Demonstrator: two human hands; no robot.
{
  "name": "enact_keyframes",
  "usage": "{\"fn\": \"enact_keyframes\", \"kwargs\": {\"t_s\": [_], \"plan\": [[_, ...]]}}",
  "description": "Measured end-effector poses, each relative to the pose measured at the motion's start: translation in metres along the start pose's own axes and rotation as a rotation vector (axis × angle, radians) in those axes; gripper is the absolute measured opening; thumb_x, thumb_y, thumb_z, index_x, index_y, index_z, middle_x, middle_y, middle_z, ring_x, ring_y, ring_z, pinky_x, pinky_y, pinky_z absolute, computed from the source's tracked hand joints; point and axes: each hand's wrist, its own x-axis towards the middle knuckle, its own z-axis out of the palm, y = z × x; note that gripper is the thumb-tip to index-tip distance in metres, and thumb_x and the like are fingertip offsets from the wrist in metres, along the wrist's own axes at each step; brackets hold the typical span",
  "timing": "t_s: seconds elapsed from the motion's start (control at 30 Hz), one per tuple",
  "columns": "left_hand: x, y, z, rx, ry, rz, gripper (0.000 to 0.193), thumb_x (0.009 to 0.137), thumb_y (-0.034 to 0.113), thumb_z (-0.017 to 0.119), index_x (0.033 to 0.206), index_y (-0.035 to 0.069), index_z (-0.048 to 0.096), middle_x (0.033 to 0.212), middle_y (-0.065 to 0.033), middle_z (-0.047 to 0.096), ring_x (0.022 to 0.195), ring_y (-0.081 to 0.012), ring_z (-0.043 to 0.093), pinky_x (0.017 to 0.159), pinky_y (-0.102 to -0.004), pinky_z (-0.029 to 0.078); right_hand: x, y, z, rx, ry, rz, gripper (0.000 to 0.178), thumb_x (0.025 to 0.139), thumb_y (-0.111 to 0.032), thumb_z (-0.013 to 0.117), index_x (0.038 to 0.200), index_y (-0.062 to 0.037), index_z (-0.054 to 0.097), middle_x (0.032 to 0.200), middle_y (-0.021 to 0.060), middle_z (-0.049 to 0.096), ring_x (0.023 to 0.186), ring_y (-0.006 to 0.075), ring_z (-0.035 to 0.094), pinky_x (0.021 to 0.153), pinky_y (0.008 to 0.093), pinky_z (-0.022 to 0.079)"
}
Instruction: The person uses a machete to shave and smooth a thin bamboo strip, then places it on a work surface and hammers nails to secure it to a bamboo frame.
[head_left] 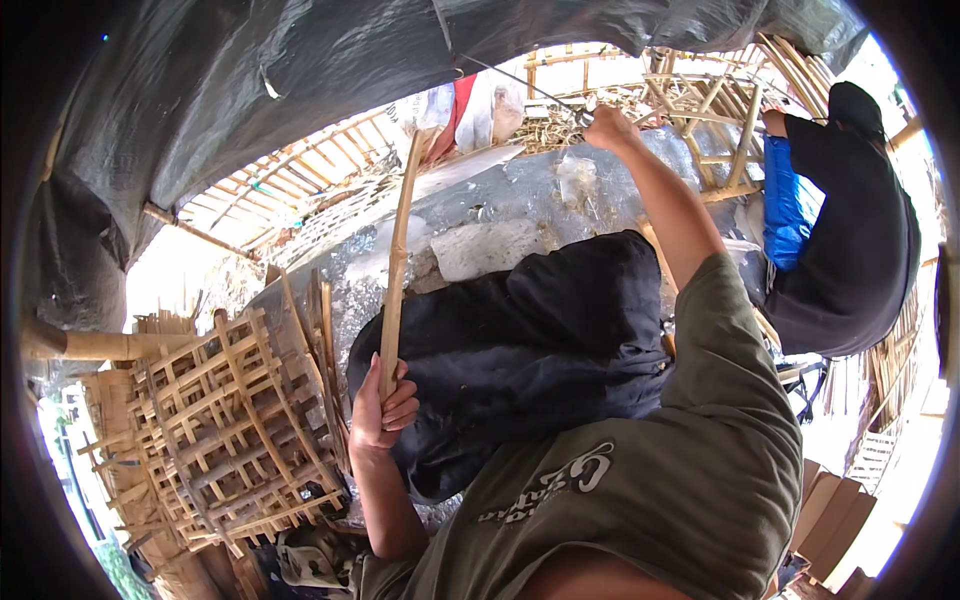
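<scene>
My left hand (383, 407) is wrapped round the lower end of a long split bamboo strip (398, 258), which stands nearly upright in front of me. My right arm stretches far forward, its hand (609, 128) closed at the end of a long thin dark tool (530, 88). That tool slants up and left toward the black sheeting, apart from the strip; whether it is a blade or a rod I cannot tell. Dark cloth (520, 350) covers my legs between the two arms.
Black plastic sheeting (280, 90) hangs low overhead. A woven bamboo lattice (230, 430) stands at my left. Beyond my legs lies a grey ground sheet with a pale flat slab (487, 248). A person in black (845, 240) sits close on the right, near a bamboo frame (740, 135).
</scene>
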Motion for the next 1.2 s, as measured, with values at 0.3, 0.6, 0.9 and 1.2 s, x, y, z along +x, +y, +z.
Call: {"fn": "enact_keyframes", "kwargs": {"t_s": [0.3, 0.6, 0.9, 1.2], "plan": [[0.018, -0.017, -0.002, 0.04, 0.037, 0.005, 0.038, 0.106, 0.05, 0.042, 0.095, 0.014, 0.045, 0.054, 0.0076, 0.029, 0.038, -0.0015, 0.023, 0.032, -0.0172, 0.021, -0.042, -0.01, 0.027, 0.082, -0.07, -0.201, 0.051, 0.088, -0.044, 0.07, 0.114, -0.0014, 0.064, 0.108, 0.0211, 0.07, 0.102, 0.0344, 0.069, 0.087, 0.0461, 0.056], [0.033, -0.033, 0.023, 0.344, 0.183, 0.122, 0.031, 0.106, 0.039, 0.049, 0.09, 0.013, 0.046, 0.057, 0.008, 0.031, 0.041, -0.0011, 0.027, 0.035, -0.0202, 0.022, -0.152, -0.071, 0.04, 0.13, -0.074, -0.64, 0.028, 0.087, -0.038, 0.072, 0.092, -0.0102, 0.071, 0.088, 0.0125, 0.073, 0.082, 0.0316, 0.073, 0.073, 0.0461, 0.059], [0.038, -0.04, 0.033, 0.191, 0.068, 0.06, 0.021, 0.106, 0.028, 0.052, 0.09, 0.014, 0.046, 0.057, 0.009, 0.032, 0.04, -0.0009, 0.028, 0.035, -0.0184, 0.022, -0.231, -0.104, 0.048, 0.13, -0.045, -0.839, 0.016, 0.08, -0.026, 0.072, 0.083, -0.0097, 0.069, 0.072, 0.0155, 0.069, 0.072, 0.0376, 0.07, 0.067, 0.0478, 0.058], [0.041, -0.044, 0.022, -0.071, -0.185, -0.002, 0.016, 0.104, 0.019, 0.053, 0.092, 0.014, 0.045, 0.057, 0.0089, 0.033, 0.041, -0.0013, 0.027, 0.035, -0.0171, 0.024, -0.278, -0.102, 0.047, 0.025, -0.122, -0.863, 0.015, 0.072, -0.017, 0.068, 0.085, -0.0089, 0.069, 0.073, 0.0172, 0.069, 0.071, 0.0366, 0.071, 0.068, 0.0465, 0.059]]}}
